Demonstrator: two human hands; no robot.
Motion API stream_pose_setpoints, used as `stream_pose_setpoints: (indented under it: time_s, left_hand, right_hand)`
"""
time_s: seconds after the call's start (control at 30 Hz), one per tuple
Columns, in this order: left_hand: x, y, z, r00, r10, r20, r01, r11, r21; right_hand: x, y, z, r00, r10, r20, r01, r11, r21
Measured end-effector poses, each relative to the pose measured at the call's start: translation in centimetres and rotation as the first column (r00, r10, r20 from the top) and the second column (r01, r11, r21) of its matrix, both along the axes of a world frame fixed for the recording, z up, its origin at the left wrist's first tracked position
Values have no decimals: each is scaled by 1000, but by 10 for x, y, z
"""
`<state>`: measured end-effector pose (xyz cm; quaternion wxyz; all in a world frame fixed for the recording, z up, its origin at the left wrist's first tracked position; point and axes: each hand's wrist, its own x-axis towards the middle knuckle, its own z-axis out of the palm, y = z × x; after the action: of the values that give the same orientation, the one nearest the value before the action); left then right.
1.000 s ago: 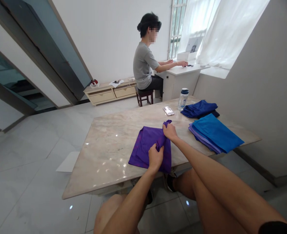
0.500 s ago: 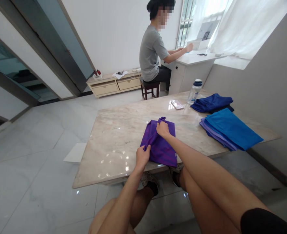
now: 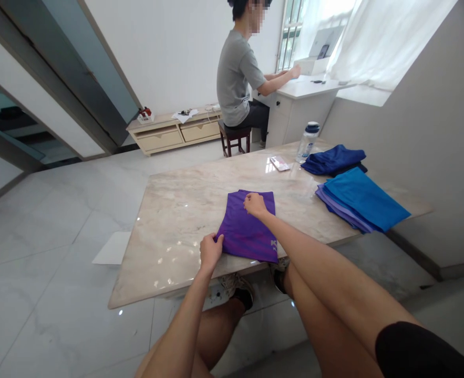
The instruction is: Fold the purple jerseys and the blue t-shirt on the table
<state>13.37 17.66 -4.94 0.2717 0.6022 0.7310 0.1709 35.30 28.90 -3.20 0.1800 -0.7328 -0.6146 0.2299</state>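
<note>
Purple shorts (image 3: 247, 231), folded in half with a small pale logo at the lower right, lie nearly flat at the table's front edge. At their lower left corner, my left hand (image 3: 210, 251) pinches the cloth between thumb and fingers. My right hand (image 3: 255, 205) rests on or just above the upper part of the shorts. Its fingers are curled in, and the cloth around them lies smooth with no pulled-up fold.
On the marble-look table (image 3: 176, 210) are a pink phone (image 3: 279, 163), a water bottle (image 3: 307, 143), a dark blue garment (image 3: 334, 159) and a stack of folded blue and lilac clothes (image 3: 368, 197). Beyond, a person (image 3: 237, 79) sits on a stool at a white desk (image 3: 306, 89).
The shorts, bunched and twisted before, now lie spread flatter. My left hand has drawn their corner out to the left. My right hand no longer grips the upper fold. The view has shifted slightly.
</note>
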Motion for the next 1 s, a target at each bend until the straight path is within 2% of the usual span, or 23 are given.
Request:
stream_pose_setpoints:
  time_s: [0.17, 0.37, 0.47, 0.57, 0.83, 0.93, 1.0]
  left_hand:
    - [-9, -1, 7, 983, -69, -169, 70, 998, 4]
    - [-6, -21, 26, 891, -281, -356, 201, 948, -246]
    - [3, -30, 38, 860, -295, -416, 188, 942, -278]
    - [8, -31, 46, 851, -307, -426, 190, 936, -296]
    - [-4, -19, 37, 863, -360, -354, 222, 900, -375]
    - [2, -20, 40, 864, -370, -341, 234, 895, -380]
    - [10, -21, 45, 871, -353, -341, 237, 911, -337]
  right_hand:
    - [36, -9, 9, 997, -18, 77, 19, 1000, -6]
    - [63, -12, 10, 981, 130, 145, -126, 991, -38]
    - [57, 2, 7, 960, 217, 178, -218, 976, -10]
    - [42, 22, 1, 938, 285, 197, -294, 956, 15]
    - [5, 62, -21, 862, 440, 252, -442, 896, -51]
    - [5, 65, -21, 837, 474, 272, -472, 878, -78]
    - [10, 65, -15, 845, 467, 262, -465, 882, -72]
